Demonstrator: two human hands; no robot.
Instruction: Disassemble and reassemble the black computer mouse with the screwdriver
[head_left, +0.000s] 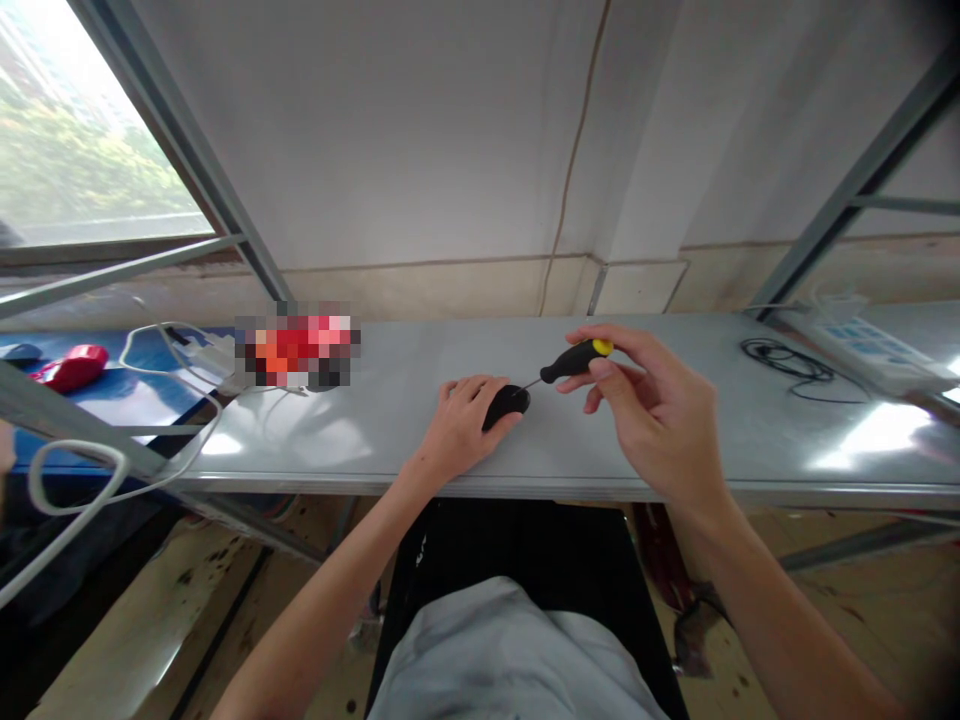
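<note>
My left hand [466,420] is closed around a black computer mouse [508,403], keeping it on the grey tabletop near the front edge. Between the fingertips and thumb of my right hand [651,410] is a screwdriver [574,360] with a black handle and a yellow end. Its thin metal shaft slants down to the left, and the tip meets the mouse. My left hand's fingers and the mouse's small size hide which part the tip touches.
On the grey table [409,350] at the right lie a coiled black cable [787,360] and a white power strip [874,345]. A pixelated patch covers something red at the left. Beyond the metal frame, a white cable [124,470] loops near a red mouse [73,368] on a blue surface.
</note>
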